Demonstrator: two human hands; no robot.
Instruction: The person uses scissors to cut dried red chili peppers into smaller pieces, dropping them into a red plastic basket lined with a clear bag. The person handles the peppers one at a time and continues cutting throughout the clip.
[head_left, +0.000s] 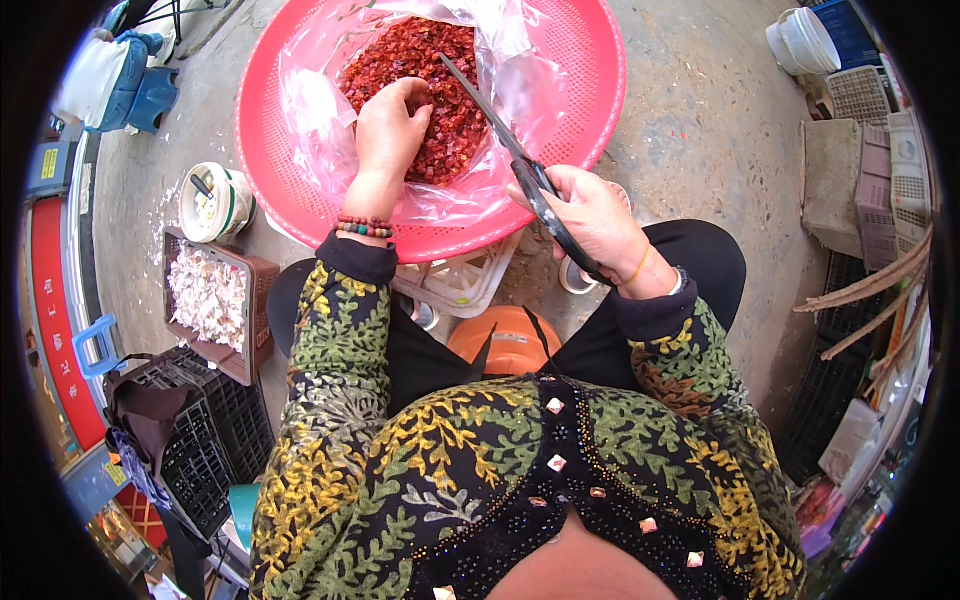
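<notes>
Cut red chilli pieces (442, 142) lie heaped in a clear plastic bag (319, 169), which is spread open inside a wide pink perforated plastic basket (589, 82). My left hand (391, 129) is over the left side of the heap, thumb and fingers bent down towards the pieces. Its fingertips are partly hidden, so whether they pinch anything cannot be seen. In my right hand (596, 217), at the basket's near right rim, is a pair of scissors (489, 109) with black handles. The long blades look closed, their tip pointing up and left over the chilli.
White plastic crate (465, 281) under the basket; orange plastic item (517, 337) between my legs. Left: white bucket (217, 199) of pale pieces, brown crate (206, 296) of papery skins, black crates (217, 427), a seated person (94, 79). Right: grey block (831, 180), stacked crates, projecting sticks (870, 292).
</notes>
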